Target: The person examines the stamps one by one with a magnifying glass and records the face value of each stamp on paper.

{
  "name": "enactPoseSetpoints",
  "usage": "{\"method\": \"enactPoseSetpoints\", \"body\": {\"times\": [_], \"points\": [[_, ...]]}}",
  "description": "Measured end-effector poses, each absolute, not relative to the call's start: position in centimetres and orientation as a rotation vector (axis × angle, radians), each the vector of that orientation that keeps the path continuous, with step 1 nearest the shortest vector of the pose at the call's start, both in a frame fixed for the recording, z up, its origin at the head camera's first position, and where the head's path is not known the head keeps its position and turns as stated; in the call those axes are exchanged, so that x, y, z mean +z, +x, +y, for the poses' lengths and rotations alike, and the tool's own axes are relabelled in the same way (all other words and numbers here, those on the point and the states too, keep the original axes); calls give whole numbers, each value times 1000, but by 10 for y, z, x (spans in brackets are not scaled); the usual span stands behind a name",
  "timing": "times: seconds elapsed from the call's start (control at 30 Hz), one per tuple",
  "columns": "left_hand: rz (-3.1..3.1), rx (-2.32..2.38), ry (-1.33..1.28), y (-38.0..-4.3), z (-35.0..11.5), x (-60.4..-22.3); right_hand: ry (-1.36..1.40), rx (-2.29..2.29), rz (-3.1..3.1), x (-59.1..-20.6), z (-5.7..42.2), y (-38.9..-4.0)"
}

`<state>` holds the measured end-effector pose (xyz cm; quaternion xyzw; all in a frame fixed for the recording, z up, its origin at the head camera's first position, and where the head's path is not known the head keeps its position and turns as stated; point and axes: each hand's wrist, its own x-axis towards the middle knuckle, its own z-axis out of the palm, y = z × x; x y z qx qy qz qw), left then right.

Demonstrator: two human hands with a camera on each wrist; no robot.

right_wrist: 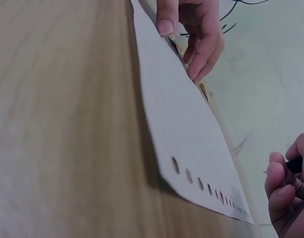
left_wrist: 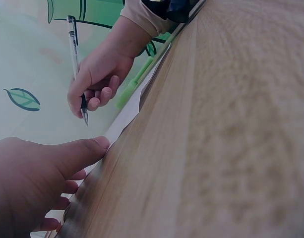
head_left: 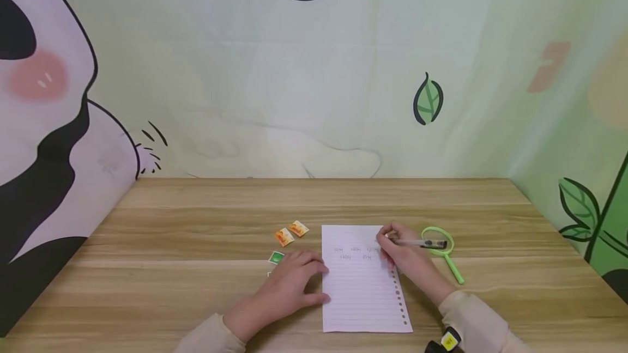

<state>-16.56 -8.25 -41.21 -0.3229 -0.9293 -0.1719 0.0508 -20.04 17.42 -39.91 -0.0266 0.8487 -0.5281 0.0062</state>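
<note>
A lined sheet of paper [head_left: 360, 301] with punched holes down its right side lies on the wooden table, two short rows of handwriting near its top. My right hand [head_left: 406, 252] pinches a clear-barrelled pen [head_left: 419, 242] over the sheet's upper right. In the left wrist view the pen [left_wrist: 74, 52] stands tip down, its point apart from the page. My left hand [head_left: 293, 282] rests along the sheet's left edge, fingers spread, with the thumb [left_wrist: 94, 146] right at the margin. The right wrist view shows the paper [right_wrist: 176, 99] slightly lifted at its near corner.
A green magnifying glass [head_left: 453, 267] lies right of the paper, partly behind the pen. Two orange stamp-like pieces [head_left: 297, 228] sit left of the sheet's top. A green one [head_left: 276, 257] lies near the left hand, which partly hides another. A printed backdrop [head_left: 235, 70] stands behind the table.
</note>
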Motion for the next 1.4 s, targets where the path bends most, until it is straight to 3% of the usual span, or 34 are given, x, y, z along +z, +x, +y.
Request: {"method": "enactPoseSetpoints", "body": {"times": [1.1,1.4], "points": [[-2844,-513,-971,-166,-83,-413,-273,-1637,2608,-370,221,-195],[-2842,-517,-971,-166,-83,-413,-503,-1600,2694,-368,236,-196]]}}
